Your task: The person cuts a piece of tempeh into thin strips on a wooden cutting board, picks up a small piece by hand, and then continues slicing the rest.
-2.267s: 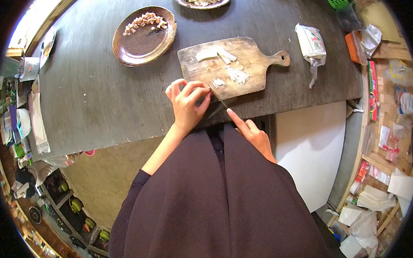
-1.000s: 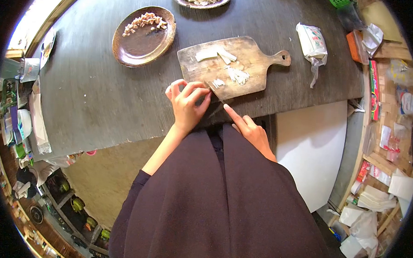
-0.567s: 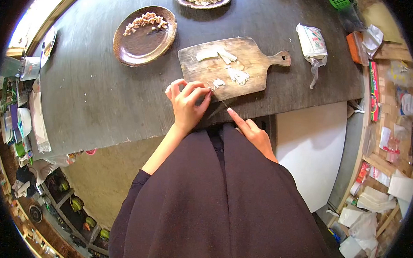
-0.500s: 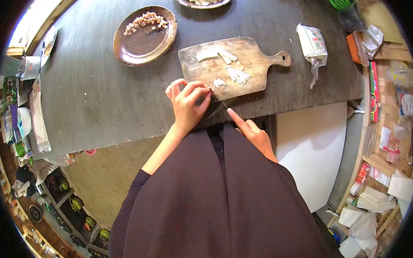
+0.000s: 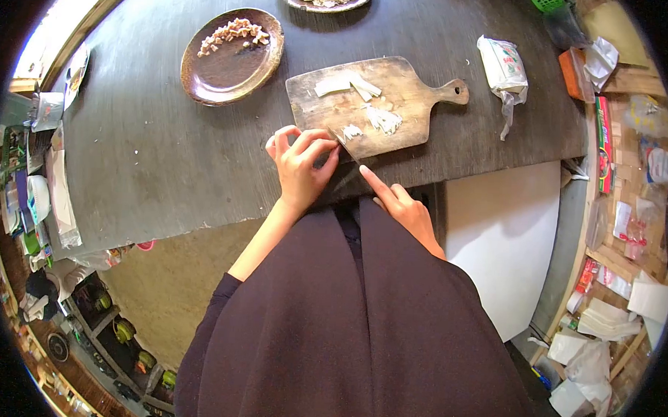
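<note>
A wooden cutting board [image 5: 411,93] lies near the table's front edge, its handle toward the right. On it are white strips [image 5: 362,85], a heap of thin white slivers [image 5: 382,120] and a smaller pile of fine white bits [image 5: 351,132]. My left hand [image 5: 304,163] is at the board's near left corner with fingers curled and pinched; what lies under the fingertips is hidden. My right hand [image 5: 406,213] grips a knife [image 5: 348,152], index finger stretched along its back. The blade slants up and left over the board's near edge, close to my left fingertips.
A brown plate [image 5: 228,76] with small pinkish diced pieces [image 5: 233,36] stands at the left. Another plate [image 5: 334,8] of pale chopped food is at the far edge. A white plastic packet [image 5: 503,67] lies right of the board. Cluttered shelves line both sides.
The knife and my right index finger have shifted slightly up and left. My left hand stays at the board's corner, almost unmoved. The whole view has drifted a little.
</note>
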`<state>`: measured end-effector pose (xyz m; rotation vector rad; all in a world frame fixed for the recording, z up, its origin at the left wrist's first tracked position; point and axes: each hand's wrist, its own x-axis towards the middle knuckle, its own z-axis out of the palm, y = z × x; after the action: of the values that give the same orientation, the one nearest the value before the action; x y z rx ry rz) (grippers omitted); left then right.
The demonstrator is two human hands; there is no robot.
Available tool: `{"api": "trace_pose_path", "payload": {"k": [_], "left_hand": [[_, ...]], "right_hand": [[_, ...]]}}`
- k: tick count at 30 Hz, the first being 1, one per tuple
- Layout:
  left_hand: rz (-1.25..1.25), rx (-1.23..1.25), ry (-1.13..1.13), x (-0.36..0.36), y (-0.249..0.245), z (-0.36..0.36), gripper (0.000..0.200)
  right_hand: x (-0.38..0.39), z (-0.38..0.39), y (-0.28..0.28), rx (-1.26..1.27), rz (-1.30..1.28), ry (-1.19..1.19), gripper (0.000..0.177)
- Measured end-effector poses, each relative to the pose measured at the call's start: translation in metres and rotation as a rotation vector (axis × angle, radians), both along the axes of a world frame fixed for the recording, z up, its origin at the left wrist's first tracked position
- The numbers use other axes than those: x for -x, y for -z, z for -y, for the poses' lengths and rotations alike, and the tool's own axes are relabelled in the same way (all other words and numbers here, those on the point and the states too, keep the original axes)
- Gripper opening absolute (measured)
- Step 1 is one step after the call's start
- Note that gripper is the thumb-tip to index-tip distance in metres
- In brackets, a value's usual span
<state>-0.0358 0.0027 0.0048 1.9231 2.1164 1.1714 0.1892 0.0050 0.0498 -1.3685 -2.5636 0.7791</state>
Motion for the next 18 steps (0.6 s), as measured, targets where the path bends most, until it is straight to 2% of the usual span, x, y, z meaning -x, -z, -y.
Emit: {"api": "trace_pose_path", "payload": {"k": [6, 18], "left_hand": [[-0.003, -0.007, -0.006, 0.000, -0.002, -0.001, 0.016], [-0.004, -0.004, -0.003, 0.000, -0.001, 0.000, 0.017]], "right_hand": [[-0.017, 0.005, -0.005, 0.053, -0.014, 0.010, 0.072], [-0.014, 0.007, -0.012, 0.108, -0.042, 0.027, 0.066]]}}
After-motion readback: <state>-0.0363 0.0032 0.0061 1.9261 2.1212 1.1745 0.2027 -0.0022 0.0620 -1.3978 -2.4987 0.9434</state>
